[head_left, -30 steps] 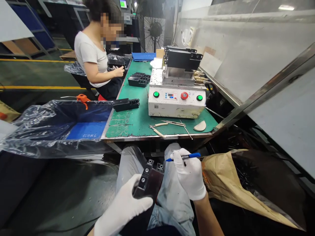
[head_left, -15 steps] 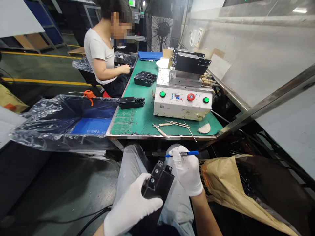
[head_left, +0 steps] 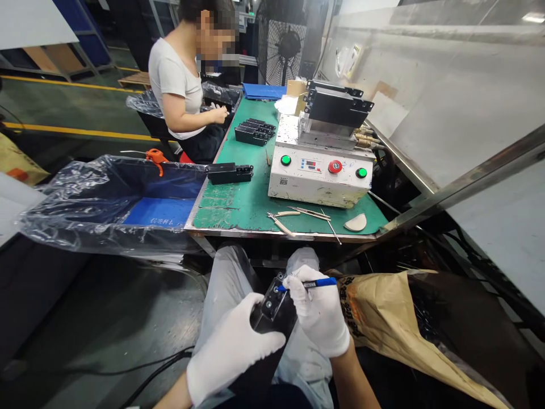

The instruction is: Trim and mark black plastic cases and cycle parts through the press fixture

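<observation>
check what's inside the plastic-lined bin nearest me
A flat blue panel with white writing lies in the plastic-lined bin. Whatever is under the panel is covered, so can't be seen.

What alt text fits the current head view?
A gloved left hand holds a black part while the gloved right hand holds a blue pen to it. Ahead, someone sits beside a green table bearing a white machine.

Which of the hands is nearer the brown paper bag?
Right. The right hand, holding a blue pen, is just left of the bag; the left hand, gripping a black part, is farther left.
</observation>
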The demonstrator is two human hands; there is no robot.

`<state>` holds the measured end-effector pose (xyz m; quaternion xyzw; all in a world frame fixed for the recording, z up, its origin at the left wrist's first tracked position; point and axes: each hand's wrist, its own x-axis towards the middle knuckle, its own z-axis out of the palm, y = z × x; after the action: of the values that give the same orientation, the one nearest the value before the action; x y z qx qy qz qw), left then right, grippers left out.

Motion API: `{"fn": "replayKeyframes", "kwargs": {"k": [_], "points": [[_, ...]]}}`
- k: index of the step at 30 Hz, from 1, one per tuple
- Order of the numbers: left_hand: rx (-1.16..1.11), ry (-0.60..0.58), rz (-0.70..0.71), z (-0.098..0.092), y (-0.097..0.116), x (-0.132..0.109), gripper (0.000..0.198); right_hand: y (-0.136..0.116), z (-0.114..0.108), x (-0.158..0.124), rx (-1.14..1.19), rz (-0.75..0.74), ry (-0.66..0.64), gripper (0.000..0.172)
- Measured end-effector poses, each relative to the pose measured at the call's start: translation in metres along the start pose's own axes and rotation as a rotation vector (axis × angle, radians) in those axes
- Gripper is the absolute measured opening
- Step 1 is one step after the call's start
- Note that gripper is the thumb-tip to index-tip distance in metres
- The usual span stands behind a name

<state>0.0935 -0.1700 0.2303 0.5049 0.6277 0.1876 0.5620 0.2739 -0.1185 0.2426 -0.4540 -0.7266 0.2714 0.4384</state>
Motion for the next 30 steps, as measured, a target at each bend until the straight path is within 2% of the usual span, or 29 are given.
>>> {"fn": "replayKeyframes", "kwargs": {"k": [7,15,21,25,30], "points": [[0.023,-0.007,-0.004,-0.001,-0.005,0.005,0.032,0.004,0.0,-0.004,-0.007,0.02,0.02,0.026],[0.063,0.006,0.0,-0.009,-0.007,0.009,0.032,-0.007,0.002,-0.011,0.192,0.057,0.015,0.024],[0.091,0.003,0.017,-0.013,-0.007,0.013,0.037,-0.008,0.012,-0.006,0.023,-0.031,-0.015,0.019],[0.096,-0.007,0.031,-0.017,-0.002,0.015,0.039,-0.003,0.015,-0.005,-0.059,-0.131,0.01,0.017],[0.126,-0.013,0.02,-0.02,0.003,0.021,0.04,0.003,0.015,-0.005,-0.054,-0.098,0.021,0.02]]}}
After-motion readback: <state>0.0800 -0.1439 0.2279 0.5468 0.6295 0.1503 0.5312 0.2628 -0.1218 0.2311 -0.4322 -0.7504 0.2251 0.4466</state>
